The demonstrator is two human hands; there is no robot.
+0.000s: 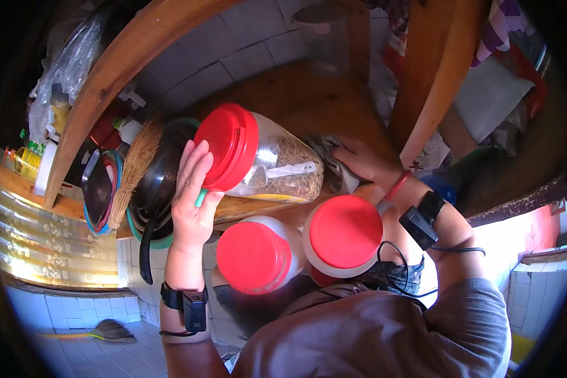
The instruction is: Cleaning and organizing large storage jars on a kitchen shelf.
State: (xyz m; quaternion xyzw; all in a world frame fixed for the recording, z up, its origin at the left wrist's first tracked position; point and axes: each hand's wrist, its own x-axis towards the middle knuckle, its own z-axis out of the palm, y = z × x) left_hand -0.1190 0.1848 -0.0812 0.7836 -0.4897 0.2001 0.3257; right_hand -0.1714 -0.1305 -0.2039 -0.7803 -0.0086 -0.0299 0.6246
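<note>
A clear plastic jar with a red screw lid [283, 163] leans over the edge of a wooden shelf board; inside are brown dry flakes and a white scoop. My left hand [193, 189] rests against the lid's left side, fingers spread, thumb under it. At the jar's base, my right hand [354, 158] grips a grey cloth [342, 172] on the board. Two more jars with red lids, one at the left [253, 257] and one at the right [346, 231], stand close to my body below the board. A further red item shows partly beneath them.
Left of the jar are dark pans [158, 175], a straw whisk broom [134, 170] and stacked trays. Wooden posts rise at the left [106, 85] and right [430, 71]. Behind stands a blurred clear container [323, 42]. Bags lie at the right; a broom [113, 330] lies on the floor.
</note>
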